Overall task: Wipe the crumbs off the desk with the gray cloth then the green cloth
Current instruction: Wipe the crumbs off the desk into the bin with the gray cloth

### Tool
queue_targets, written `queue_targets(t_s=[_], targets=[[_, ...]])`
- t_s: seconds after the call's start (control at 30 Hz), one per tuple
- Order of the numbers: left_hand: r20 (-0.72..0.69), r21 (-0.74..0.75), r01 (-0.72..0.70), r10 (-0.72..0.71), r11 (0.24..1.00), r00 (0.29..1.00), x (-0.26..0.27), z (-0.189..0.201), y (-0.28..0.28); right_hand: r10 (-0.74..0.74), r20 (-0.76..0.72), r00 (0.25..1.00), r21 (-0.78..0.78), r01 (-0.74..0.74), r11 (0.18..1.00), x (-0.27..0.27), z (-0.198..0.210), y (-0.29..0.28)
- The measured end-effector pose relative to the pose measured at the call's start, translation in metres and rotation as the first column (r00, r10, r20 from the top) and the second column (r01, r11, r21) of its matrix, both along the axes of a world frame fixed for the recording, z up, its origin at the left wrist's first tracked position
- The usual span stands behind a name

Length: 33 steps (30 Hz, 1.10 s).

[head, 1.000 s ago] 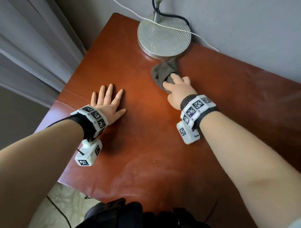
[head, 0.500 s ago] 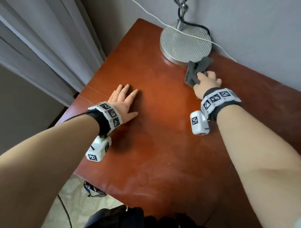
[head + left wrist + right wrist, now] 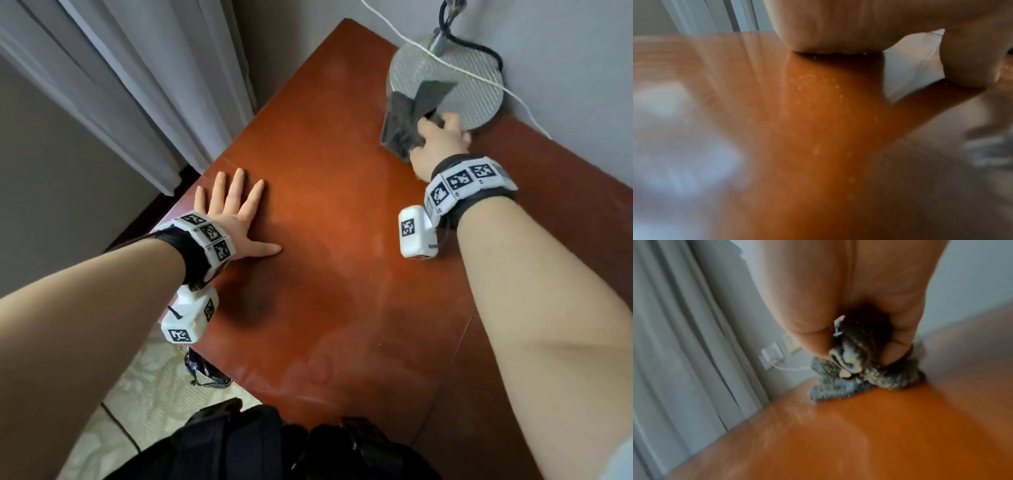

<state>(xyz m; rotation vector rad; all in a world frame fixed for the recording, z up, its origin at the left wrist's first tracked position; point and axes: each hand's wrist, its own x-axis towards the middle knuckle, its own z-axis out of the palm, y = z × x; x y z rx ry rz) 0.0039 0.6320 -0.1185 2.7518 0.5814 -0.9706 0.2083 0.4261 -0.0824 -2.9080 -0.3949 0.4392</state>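
While the left hand [image 3: 228,219] lay flat w/ fingers spread near the desk's [image 3: 342,274] left edge, the right hand [image 3: 440,144] gripped the bunched gray cloth [image 3: 409,116] at the far edge, probably touching the lamp base [image 3: 479,92]. Pale specks, maybe crumbs [image 3: 813,91], dotted the wood.

We pushed the gray cloth [image 3: 412,118] with our right hand [image 3: 440,145] farther back along the counter [image 3: 325,240], up against the lamp base [image 3: 479,92].
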Motion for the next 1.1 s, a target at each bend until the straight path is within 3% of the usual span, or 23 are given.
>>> queue_targets(t_s=[0.07,0.17,0.23,0.3,0.33,0.37,0.4,0.5,0.57,0.63,0.7,0.83,0.9,0.93,1.03,1.1], targets=[[-0.007,-0.004,0.001,-0.001,1.000,1.000,0.001,0.001,0.000,0.119,-0.022,0.993,-0.110,-0.120,0.987,-0.013,-0.012,0.013],[-0.009,-0.008,-0.005,0.005,1.000,1.000,0.001,0.002,0.000,0.417,-0.072,0.906,0.017,-0.417,0.909,-0.044,-0.022,0.015],[-0.005,-0.013,-0.006,0.005,1.000,1.000,0.001,0.003,-0.001,0.617,-0.174,0.767,0.110,-0.608,0.786,-0.071,-0.018,0.004],[-0.009,-0.018,-0.008,0.007,1.000,1.000,0.002,0.004,0.000,0.741,-0.343,0.577,0.114,-0.757,0.643,-0.093,-0.009,-0.012],[-0.014,-0.023,-0.009,0.009,1.000,1.000,0.001,0.004,0.000,0.734,-0.435,0.522,0.118,-0.775,0.621,-0.097,-0.002,-0.020],[-0.017,-0.026,-0.011,0.010,1.000,1.000,0.002,0.005,0.000,0.707,-0.488,0.511,0.136,-0.756,0.640,-0.096,0.007,-0.024],[-0.017,-0.028,-0.012,0.012,1.000,1.000,0.002,0.005,0.000,0.680,-0.478,0.556,0.165,-0.704,0.691,-0.091,0.014,-0.026],[-0.020,-0.036,-0.018,0.018,0.999,1.000,0.002,0.005,0.001,0.486,-0.177,0.856,0.224,-0.446,0.867,-0.067,0.022,-0.021],[-0.021,-0.040,-0.014,0.013,0.999,1.000,0.002,0.006,0.001,0.316,-0.079,0.945,0.138,-0.304,0.943,-0.068,0.012,-0.011],[-0.006,-0.049,0.000,0.000,0.999,1.000,0.001,0.006,0.000,0.287,-0.109,0.952,0.029,-0.286,0.958,-0.088,-0.004,-0.004],[0.028,-0.061,0.027,-0.025,0.998,0.999,-0.003,0.007,0.001,0.372,-0.131,0.919,0.016,-0.374,0.927,-0.116,-0.013,-0.006],[0.063,-0.064,0.119,-0.115,0.991,0.991,-0.027,0.007,0.007,0.599,-0.365,0.713,0.052,-0.626,0.778,-0.167,-0.002,-0.037],[0.064,-0.035,0.131,-0.129,0.991,0.990,-0.047,0.011,0.011,0.565,-0.472,0.677,0.103,-0.594,0.798,-0.172,0.012,-0.047],[0.069,-0.015,0.101,-0.100,0.995,0.993,-0.057,0.013,0.014,0.521,-0.450,0.725,0.138,-0.520,0.843,-0.168,0.018,-0.046],[0.063,0.017,-0.051,0.050,0.999,0.997,-0.090,0.017,0.024,0.244,-0.170,0.955,0.187,-0.212,0.959,-0.140,0.023,-0.026],[0.044,0.015,-0.081,0.080,0.997,0.996,-0.114,0.011,0.030,0.054,-0.075,0.996,0.102,-0.047,0.994,-0.137,0.017,0.001]])
